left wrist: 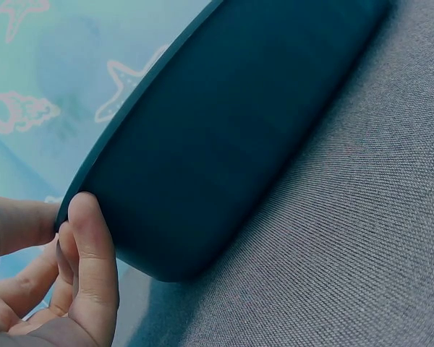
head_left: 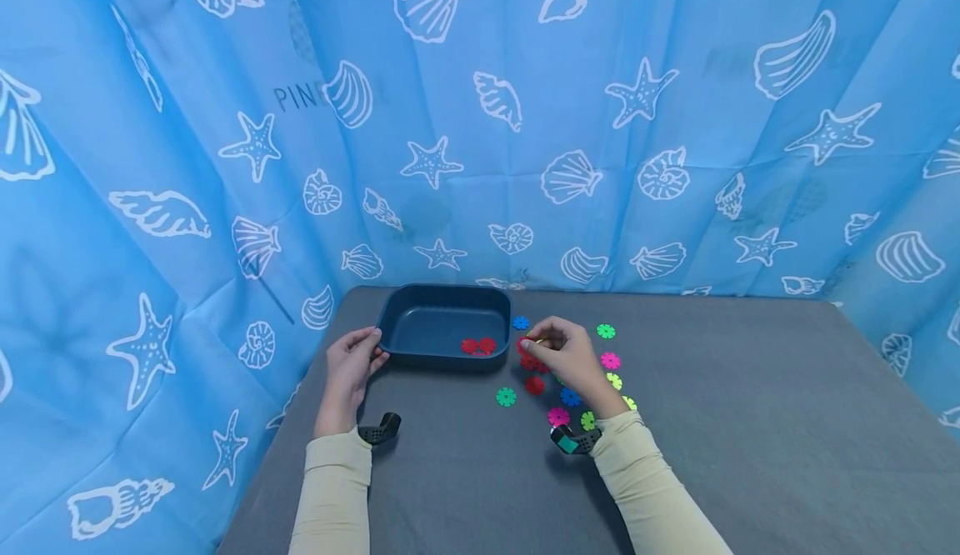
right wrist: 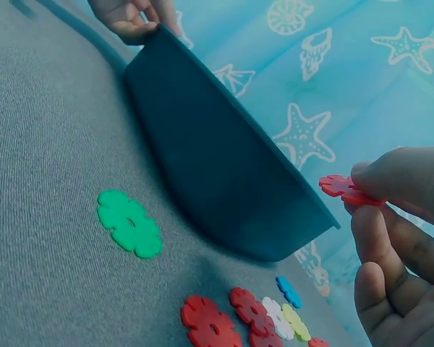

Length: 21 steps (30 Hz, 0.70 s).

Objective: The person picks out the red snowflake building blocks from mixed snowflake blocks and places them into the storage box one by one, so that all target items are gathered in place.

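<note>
In the head view the light is soft and quite even; the curtain (head_left: 465, 230) is bright, the bench (head_left: 750, 422) is duller. A soft shadow lies on the bench along the inner side of the right sleeve (head_left: 660, 488). Toward the edges, shapes are stretched. Both wrist views are dimmer, with a teal tint, and the box (left wrist: 202, 144) is very dark there. In the left wrist view the curtain looks pale and hazy.

Blue shell-print curtain (head_left: 465, 134), grey cloth-covered table (head_left: 750, 422)
</note>
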### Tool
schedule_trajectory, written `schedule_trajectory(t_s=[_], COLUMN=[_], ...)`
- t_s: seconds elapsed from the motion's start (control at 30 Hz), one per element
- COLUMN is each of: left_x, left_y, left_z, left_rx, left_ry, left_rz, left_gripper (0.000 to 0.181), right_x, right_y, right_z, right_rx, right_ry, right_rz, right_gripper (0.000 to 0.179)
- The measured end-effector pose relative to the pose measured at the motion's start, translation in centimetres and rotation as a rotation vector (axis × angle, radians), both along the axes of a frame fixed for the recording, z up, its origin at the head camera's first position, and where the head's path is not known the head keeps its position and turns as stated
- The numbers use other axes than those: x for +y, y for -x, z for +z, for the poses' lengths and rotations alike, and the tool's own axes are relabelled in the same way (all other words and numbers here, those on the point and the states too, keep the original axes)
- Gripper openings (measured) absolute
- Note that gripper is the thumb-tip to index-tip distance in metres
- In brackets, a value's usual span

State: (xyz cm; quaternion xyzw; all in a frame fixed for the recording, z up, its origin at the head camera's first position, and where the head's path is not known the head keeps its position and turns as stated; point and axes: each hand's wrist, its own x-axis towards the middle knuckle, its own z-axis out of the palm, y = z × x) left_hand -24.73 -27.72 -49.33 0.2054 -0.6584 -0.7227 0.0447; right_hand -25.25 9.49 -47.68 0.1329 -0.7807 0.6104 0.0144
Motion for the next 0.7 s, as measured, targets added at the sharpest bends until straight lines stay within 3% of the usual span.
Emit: schedule_trajectory(t_s=[0.7], left_x=[-0.1], left_y=[0.1], left_z=[-0.1], left_rx=[-0.001], left_ry=[-0.003], left_rz=[-0.001], left_gripper=[0.044], right_x=[-1.4], right_y=[0.8], right_z=[-0.3], right_rx=[0.000], right_ry=[0.051], right_rz=[0.023], right_gripper=[0.019])
